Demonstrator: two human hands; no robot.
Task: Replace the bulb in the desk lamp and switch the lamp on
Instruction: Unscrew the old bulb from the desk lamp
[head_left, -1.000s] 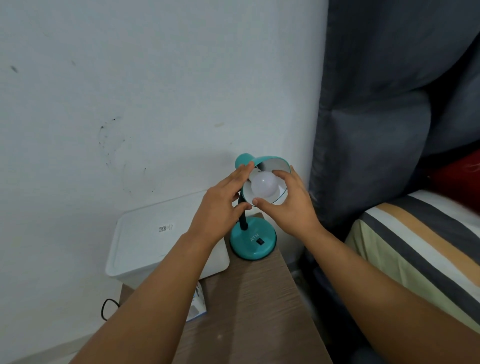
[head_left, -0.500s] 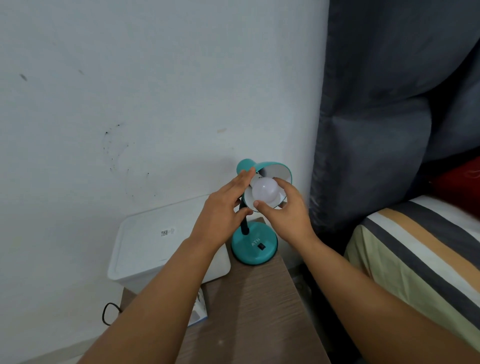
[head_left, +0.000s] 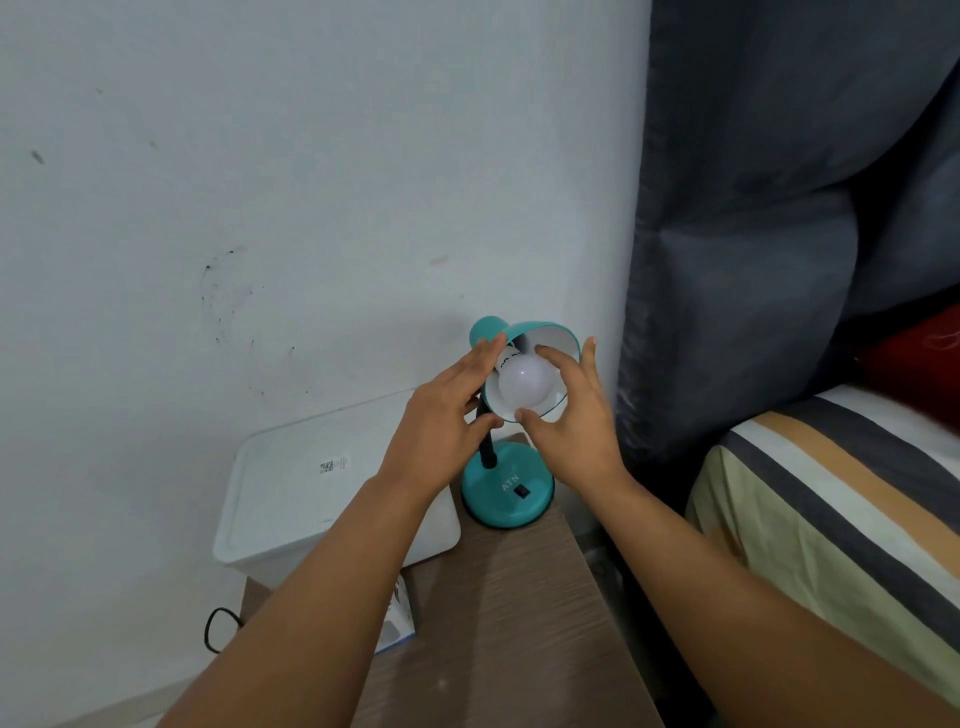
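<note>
A teal desk lamp stands on its round base (head_left: 506, 499) at the far end of a wooden table (head_left: 498, 634). Its shade (head_left: 545, 332) tilts toward me, and a white bulb (head_left: 524, 387) sits inside, unlit. My left hand (head_left: 447, 421) holds the shade's left side, fingers along it and thumb under the rim. My right hand (head_left: 576, 426) pinches the bulb, index finger on top and thumb at its lower edge. A black switch (head_left: 521, 490) sits on the base.
A white lidded plastic box (head_left: 311, 493) sits left of the lamp against the wall. A small carton (head_left: 401, 618) lies partly under my left arm, with a black cable (head_left: 218, 629) beside it. A dark curtain (head_left: 769, 234) and a striped bed (head_left: 857, 499) are on the right.
My right hand has shifted round the bulb, its index finger now on top and its fingers spread wider. My left hand stays on the shade.
</note>
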